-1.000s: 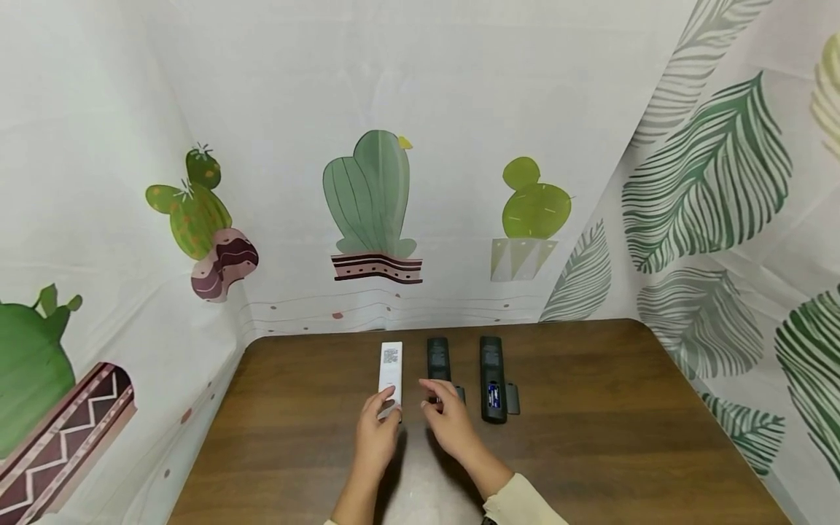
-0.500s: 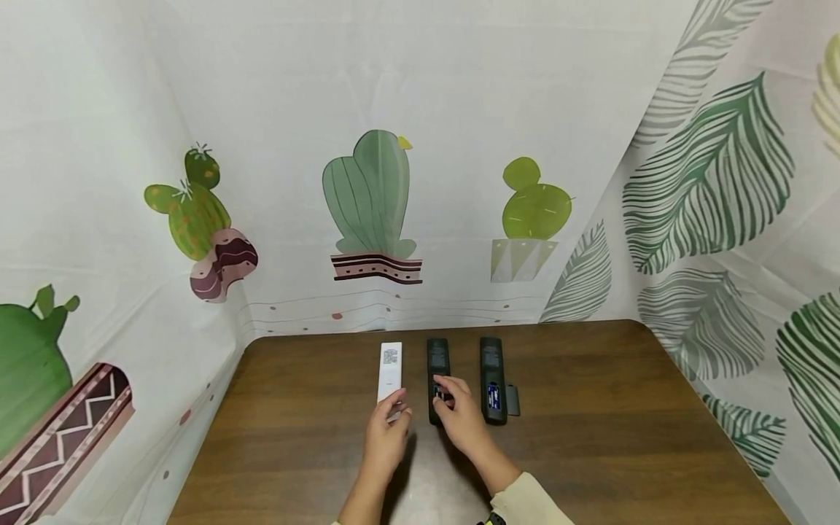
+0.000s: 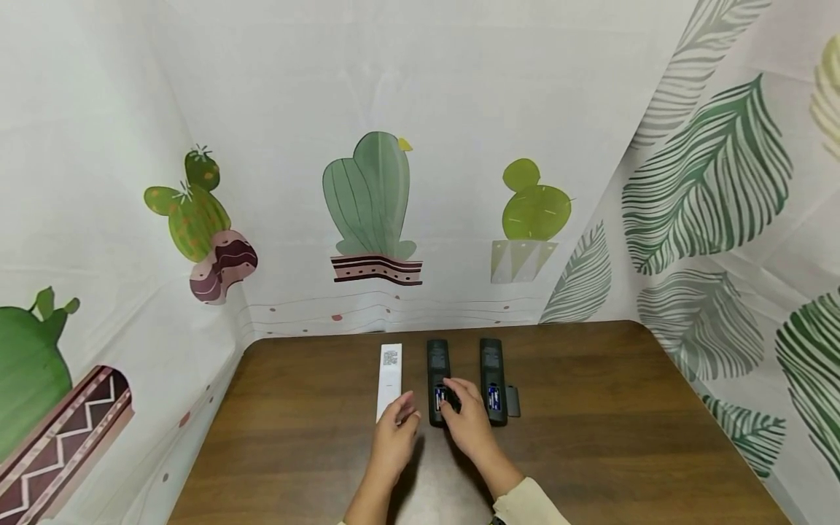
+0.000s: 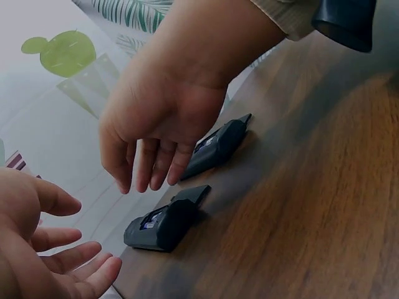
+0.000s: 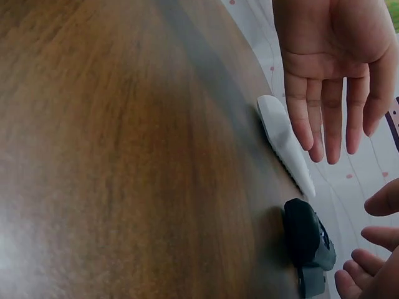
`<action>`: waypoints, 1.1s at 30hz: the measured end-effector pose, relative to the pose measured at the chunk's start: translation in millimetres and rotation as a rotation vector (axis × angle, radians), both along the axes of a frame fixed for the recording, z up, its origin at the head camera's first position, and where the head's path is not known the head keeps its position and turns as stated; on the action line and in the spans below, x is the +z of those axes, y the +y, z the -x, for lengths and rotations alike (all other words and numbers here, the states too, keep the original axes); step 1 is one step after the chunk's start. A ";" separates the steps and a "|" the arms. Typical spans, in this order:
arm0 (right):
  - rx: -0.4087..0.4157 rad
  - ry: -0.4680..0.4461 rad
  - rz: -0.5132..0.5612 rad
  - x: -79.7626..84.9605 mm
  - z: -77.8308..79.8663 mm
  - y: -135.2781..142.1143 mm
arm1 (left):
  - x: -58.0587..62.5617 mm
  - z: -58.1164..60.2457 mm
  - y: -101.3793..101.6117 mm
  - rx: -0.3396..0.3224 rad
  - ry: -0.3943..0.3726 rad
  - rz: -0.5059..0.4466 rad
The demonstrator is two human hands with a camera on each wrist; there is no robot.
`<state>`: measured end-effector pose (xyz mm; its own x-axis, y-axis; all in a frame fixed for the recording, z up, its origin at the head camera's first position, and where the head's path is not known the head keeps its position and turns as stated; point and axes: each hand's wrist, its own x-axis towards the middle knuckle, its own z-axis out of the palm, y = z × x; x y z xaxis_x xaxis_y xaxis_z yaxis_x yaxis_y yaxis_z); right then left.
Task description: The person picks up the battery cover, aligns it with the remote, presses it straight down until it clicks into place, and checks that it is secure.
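Observation:
Three remote controls lie face down in a row: a white remote (image 3: 390,368) on the left, a middle black remote (image 3: 438,357) and a right black remote (image 3: 491,357). Blue batteries show in both black remotes' uncovered compartments. My left hand (image 3: 394,439) hovers by the white remote's near end, fingers relaxed and holding nothing. Over the middle remote's right side is my right hand (image 3: 471,424), its loosely bent fingers empty in the left wrist view. It hides the middle remote's cover (image 4: 198,195) from the head view; the left wrist view shows that cover beside the remote.
Beside the right black remote lies its dark battery cover (image 3: 513,401). The brown wooden table (image 3: 295,437) ends at a far edge against a white cloth (image 3: 446,87) printed with cacti and leaves.
Both hands have shifted to the right. My left hand has drawn back off the white remote, and my right hand has passed over the middle black remote, uncovering its batteries.

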<state>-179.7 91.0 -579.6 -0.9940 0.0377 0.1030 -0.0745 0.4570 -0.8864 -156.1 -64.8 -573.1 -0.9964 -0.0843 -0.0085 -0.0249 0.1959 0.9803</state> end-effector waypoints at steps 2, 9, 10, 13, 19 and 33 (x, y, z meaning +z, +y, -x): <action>-0.014 -0.007 -0.003 -1.3 -0.1 1.0 | -0.5 -0.2 1.4 -0.002 -0.001 -0.006; -0.043 -0.017 -0.024 -3.4 -0.4 3.4 | -1.3 0.3 5.2 0.000 -0.009 -0.028; -0.047 -0.018 -0.034 -3.5 -0.5 3.5 | -1.7 0.4 5.8 0.000 -0.014 -0.033; -0.069 -0.021 -0.092 -4.3 -0.9 3.6 | -3.4 1.0 8.2 -0.002 -0.022 -0.048; -0.090 -0.043 -0.197 -5.4 -1.9 3.8 | -7.3 1.6 12.5 -0.002 -0.043 -0.051; -0.061 -0.141 -0.251 -0.9 1.4 4.8 | -10.8 2.5 15.0 -0.082 -0.067 -0.048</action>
<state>-181.0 95.8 -580.5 -0.9958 0.0884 -0.0226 0.0758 0.6628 -0.7450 -158.6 -49.8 -584.0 -0.9970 0.0000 -0.0774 -0.0765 0.1531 0.9852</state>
